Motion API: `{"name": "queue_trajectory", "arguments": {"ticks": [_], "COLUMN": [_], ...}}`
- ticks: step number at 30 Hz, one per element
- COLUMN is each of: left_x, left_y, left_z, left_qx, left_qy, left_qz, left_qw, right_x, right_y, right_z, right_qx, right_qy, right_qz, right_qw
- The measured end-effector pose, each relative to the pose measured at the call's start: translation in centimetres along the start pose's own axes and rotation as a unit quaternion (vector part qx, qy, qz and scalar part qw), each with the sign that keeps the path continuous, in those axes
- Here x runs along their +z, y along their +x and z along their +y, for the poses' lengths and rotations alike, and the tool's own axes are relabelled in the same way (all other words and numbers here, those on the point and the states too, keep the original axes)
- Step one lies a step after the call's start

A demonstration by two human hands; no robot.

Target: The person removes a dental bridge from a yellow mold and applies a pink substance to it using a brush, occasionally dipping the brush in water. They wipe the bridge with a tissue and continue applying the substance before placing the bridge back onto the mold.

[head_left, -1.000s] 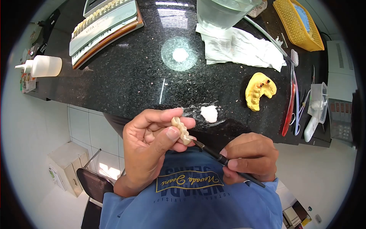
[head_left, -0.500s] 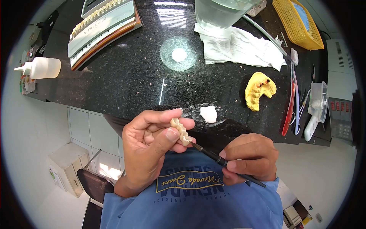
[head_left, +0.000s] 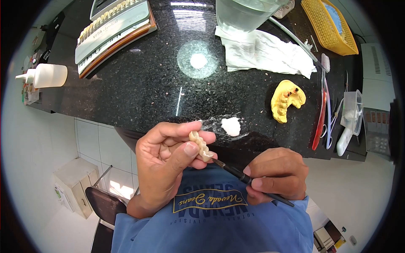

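My left hand [head_left: 171, 158] pinches a cream-coloured row of artificial teeth [head_left: 201, 145] between thumb and fingers, just off the table's front edge. From the right, my right hand [head_left: 276, 175] grips a thin black brush [head_left: 234, 171], its dark tip touching or very close to the lower end of the teeth. A small white mound [head_left: 230, 126] lies on the black table beyond the hands, with white smears around it. Farther right on the table is a yellow dental cast [head_left: 287, 101] with small dark and reddish spots on it.
The black speckled table [head_left: 147, 92] holds a shade guide [head_left: 114, 31], a white squeeze bottle [head_left: 49, 75], a water container [head_left: 247, 14] on a white cloth [head_left: 263, 52], a yellow basket [head_left: 331, 29], a red-handled tool [head_left: 320, 118] and a white-handled one [head_left: 345, 141]. A chair [head_left: 105, 204] stands lower left.
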State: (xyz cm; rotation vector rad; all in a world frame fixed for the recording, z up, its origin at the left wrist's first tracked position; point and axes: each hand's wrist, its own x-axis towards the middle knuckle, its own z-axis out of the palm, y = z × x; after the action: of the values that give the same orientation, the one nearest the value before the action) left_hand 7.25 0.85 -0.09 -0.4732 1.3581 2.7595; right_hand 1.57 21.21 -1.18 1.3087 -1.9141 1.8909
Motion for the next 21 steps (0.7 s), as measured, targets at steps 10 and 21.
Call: {"name": "queue_trajectory", "arguments": {"ticks": [10, 21], "left_x": [0.08, 0.03], "left_y": [-0.04, 0.02], "left_z": [0.06, -0.06], "left_qx": [-0.001, 0.007], "left_qy": [0.003, -0.003], "left_qz": [0.001, -0.002], "left_qw": [1.0, 1.0], "right_x": [0.08, -0.07], "right_y": [-0.22, -0.26], "right_z": [0.03, 0.0], "right_qx": [-0.002, -0.001], "right_qy": [0.001, 0.008], "right_qz": [0.005, 0.006], "right_qw": [1.0, 1.0]}}
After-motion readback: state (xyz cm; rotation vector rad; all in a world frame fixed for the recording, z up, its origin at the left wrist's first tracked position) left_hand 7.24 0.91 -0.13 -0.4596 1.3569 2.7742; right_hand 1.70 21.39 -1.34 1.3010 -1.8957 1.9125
